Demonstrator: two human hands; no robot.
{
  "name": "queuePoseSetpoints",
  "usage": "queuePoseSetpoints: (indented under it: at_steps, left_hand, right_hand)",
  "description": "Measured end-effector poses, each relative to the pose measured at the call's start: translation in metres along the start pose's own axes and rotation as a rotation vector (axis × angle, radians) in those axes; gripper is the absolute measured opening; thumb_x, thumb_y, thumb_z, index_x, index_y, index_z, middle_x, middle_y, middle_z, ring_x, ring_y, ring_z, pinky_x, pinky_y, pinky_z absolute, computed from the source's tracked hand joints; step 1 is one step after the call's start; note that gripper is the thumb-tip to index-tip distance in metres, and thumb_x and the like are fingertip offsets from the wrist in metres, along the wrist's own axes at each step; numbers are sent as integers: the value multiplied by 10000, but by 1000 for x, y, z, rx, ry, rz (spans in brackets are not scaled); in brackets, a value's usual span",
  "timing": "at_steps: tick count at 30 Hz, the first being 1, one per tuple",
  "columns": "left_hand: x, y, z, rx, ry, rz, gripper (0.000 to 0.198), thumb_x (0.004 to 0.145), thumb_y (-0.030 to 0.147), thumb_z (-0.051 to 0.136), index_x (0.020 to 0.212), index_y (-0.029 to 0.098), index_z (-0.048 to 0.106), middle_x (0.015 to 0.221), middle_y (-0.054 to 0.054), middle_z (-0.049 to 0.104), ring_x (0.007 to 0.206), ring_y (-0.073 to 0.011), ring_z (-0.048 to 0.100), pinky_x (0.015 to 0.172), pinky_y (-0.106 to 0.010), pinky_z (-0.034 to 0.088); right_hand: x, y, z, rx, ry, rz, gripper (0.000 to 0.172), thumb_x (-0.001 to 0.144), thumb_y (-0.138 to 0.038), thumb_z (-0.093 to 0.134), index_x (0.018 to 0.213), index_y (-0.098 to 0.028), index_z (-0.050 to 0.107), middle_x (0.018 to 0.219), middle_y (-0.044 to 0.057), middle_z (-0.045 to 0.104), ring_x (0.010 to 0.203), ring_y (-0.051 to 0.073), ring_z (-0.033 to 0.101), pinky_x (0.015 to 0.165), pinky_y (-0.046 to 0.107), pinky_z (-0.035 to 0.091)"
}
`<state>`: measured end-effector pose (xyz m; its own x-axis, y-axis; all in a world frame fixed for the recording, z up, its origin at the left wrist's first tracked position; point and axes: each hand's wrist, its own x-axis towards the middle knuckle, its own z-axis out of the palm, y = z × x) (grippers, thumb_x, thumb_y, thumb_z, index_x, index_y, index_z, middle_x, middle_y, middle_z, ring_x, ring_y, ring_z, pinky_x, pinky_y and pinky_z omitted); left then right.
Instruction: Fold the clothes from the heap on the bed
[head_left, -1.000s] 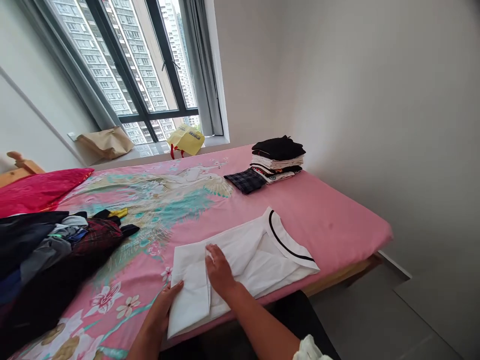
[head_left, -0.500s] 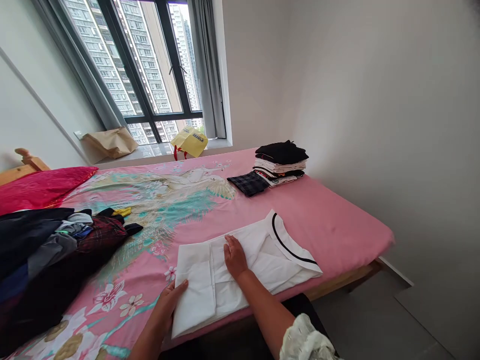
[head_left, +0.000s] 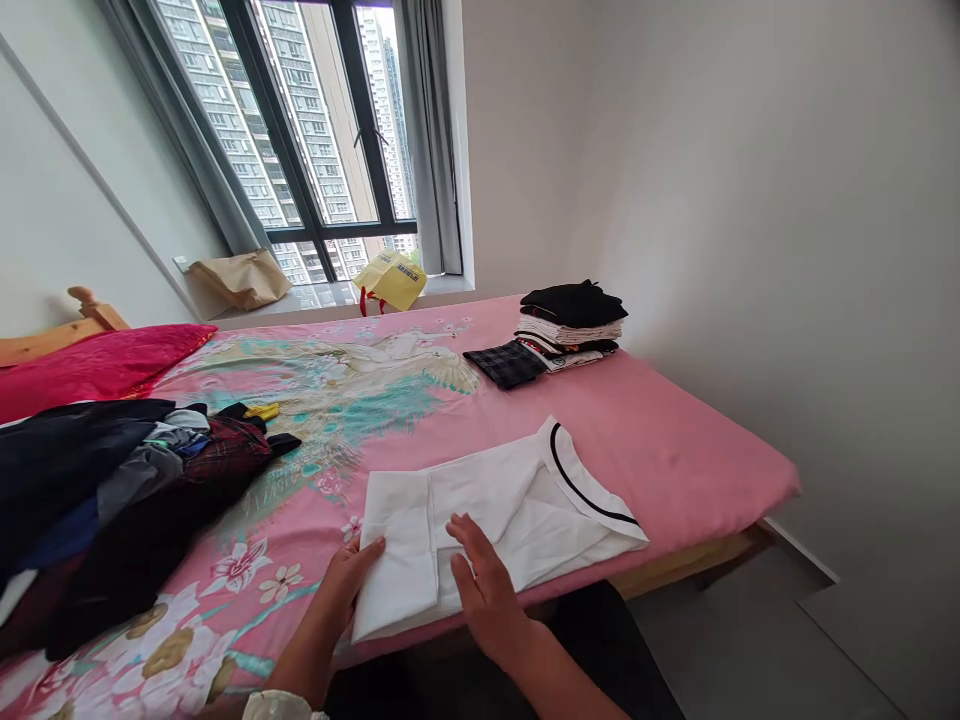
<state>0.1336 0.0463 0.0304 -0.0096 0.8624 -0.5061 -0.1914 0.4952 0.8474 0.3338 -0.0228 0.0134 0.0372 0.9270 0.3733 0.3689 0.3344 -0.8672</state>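
A white shirt (head_left: 510,500) with a black-trimmed collar lies partly folded near the front edge of the pink bed (head_left: 675,440). My left hand (head_left: 349,585) rests at the shirt's left edge, fingers closed on the folded cloth. My right hand (head_left: 484,585) lies flat on the shirt's near side, fingers stretched out and spread.
A heap of dark unfolded clothes (head_left: 112,490) covers the bed's left side beside a red pillow (head_left: 90,365). A stack of folded clothes (head_left: 570,325) and a folded plaid piece (head_left: 506,363) sit at the far right. A yellow bag (head_left: 390,280) and brown paper bag (head_left: 240,280) lie on the windowsill.
My right hand slid across the shirt to the right, then came back toward me to its near edge. My left hand stayed at the left edge. The view shifted slightly left.
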Motion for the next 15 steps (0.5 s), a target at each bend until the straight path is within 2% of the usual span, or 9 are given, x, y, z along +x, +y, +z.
queuePoseSetpoints:
  at_steps: [3,6,8,10,11,13,15]
  left_hand:
    - [-8,10,7,34,-7,30,470,696,159,702,1144,124,563,757,-94,734,657,-271,702,563,-340,563]
    - [-13,18,9,2,-31,40,471,734,236,671,1178,125,559,823,-109,736,725,-283,704,605,-363,570]
    - [-13,19,8,-67,-127,41,447,791,352,589,1182,136,570,942,-126,724,849,-291,692,700,-402,571]
    - [-11,14,11,-99,-224,95,463,798,419,548,1172,150,588,1067,-130,692,993,-299,647,827,-440,537]
    - [-9,10,14,-72,-237,158,464,778,425,569,1156,158,602,1114,-123,675,1060,-300,613,896,-449,503]
    - [-7,1,29,68,-196,361,442,739,407,628,1119,183,633,1212,-95,628,1195,-289,516,1028,-432,401]
    - [-7,-6,54,263,-165,569,420,756,418,620,1126,221,640,1332,-53,540,1305,-263,390,1105,-396,300]
  right_hand:
    - [37,-15,29,22,-91,-65,429,921,-318,376,1332,-225,456,1421,57,406,1356,213,287,1124,473,235]
    - [60,-5,61,-13,-187,82,484,911,-361,384,1350,-165,434,1445,108,358,1373,248,241,1129,519,138]
    - [64,7,72,60,-197,207,519,921,-400,350,1358,-129,420,1447,130,348,1371,239,247,1134,488,146]
    - [62,15,71,232,-153,259,550,934,-446,297,1375,-130,389,1450,115,348,1361,201,275,1132,427,198]
    - [61,17,66,330,-124,259,556,939,-463,271,1379,-141,381,1446,99,360,1351,181,296,1126,403,224]
    - [57,17,52,483,-72,228,544,949,-470,221,1368,-172,397,1415,72,413,1321,156,350,1111,380,269]
    - [56,17,36,514,-12,168,519,952,-452,212,1342,-192,433,1369,62,473,1287,150,401,1096,373,301]
